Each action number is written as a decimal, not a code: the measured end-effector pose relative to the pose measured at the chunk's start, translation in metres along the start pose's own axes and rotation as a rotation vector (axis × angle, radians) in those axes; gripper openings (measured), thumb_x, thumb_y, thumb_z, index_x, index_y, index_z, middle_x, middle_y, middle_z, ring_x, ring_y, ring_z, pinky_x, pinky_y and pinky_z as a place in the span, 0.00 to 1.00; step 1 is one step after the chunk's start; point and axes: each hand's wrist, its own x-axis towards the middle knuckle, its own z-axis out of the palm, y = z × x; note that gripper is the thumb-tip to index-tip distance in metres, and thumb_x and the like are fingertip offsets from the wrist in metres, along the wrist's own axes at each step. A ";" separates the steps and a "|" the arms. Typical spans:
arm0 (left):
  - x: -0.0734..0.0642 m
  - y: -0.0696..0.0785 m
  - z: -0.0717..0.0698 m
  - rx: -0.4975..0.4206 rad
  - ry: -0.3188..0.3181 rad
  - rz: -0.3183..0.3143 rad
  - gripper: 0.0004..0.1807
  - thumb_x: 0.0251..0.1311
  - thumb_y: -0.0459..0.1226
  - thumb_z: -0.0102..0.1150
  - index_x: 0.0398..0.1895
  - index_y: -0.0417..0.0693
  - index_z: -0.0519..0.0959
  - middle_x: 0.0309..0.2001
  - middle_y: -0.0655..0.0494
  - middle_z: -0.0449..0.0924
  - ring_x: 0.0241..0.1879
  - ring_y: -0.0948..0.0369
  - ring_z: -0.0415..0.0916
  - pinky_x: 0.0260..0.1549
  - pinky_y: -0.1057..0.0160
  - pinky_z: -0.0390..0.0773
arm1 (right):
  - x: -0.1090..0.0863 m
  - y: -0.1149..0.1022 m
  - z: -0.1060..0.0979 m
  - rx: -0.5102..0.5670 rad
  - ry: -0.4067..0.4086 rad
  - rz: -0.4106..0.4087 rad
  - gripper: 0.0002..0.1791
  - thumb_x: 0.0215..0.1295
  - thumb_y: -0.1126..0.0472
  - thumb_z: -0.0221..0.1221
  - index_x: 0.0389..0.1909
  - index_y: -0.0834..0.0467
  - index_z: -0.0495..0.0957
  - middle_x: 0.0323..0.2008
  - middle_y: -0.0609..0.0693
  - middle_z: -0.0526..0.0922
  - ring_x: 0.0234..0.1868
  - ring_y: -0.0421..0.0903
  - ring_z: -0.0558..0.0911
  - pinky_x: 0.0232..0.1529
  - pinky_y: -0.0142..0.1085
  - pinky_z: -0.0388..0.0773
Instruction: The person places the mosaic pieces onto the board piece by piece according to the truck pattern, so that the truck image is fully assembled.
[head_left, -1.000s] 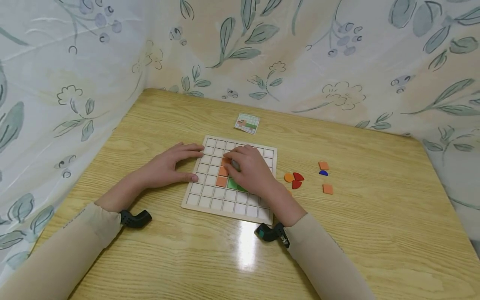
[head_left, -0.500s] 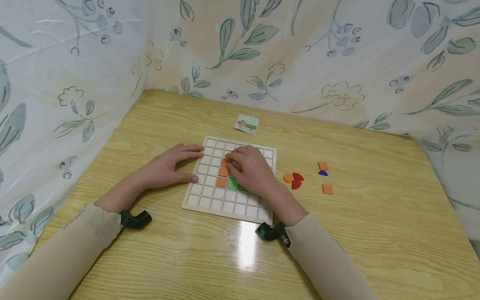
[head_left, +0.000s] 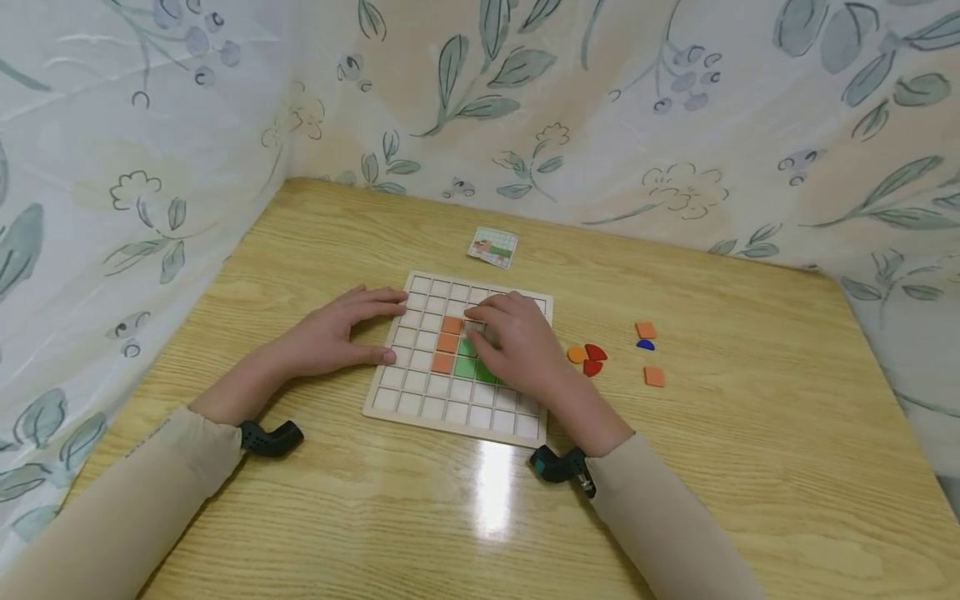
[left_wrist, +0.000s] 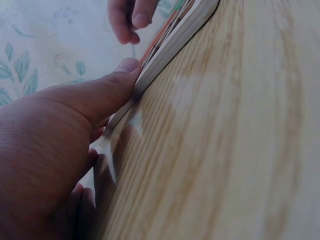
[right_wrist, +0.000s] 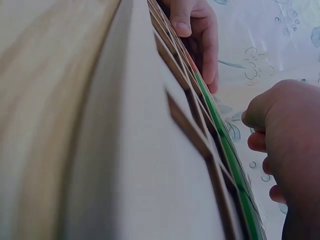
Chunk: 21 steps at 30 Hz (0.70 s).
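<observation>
A square wooden grid board lies on the table. In its cells sit orange square tiles in a column and green tiles to their right. My left hand touches the board's left edge with outstretched fingers and thumb; in the left wrist view the thumb rests at the rim. My right hand hovers over the board's right half, fingers loosely bent, hiding some cells. The right wrist view shows this hand raised off the board, with nothing visible in its fingers.
Right of the board lie an orange round piece, red wedge pieces, a blue half-round piece and loose orange squares. Behind the board is a small picture card. Patterned cloth hangs around the table.
My right hand has lifted slightly and moved right from the uppermost orange tile, which now shows in full in its cell. The left hand stays at the board's edge.
</observation>
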 end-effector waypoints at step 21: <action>-0.001 -0.001 0.001 0.018 0.001 0.005 0.43 0.67 0.53 0.76 0.81 0.48 0.73 0.85 0.54 0.60 0.87 0.44 0.44 0.86 0.43 0.40 | -0.020 0.007 -0.025 0.021 0.074 0.072 0.13 0.74 0.62 0.69 0.53 0.64 0.90 0.51 0.57 0.90 0.53 0.59 0.83 0.57 0.55 0.79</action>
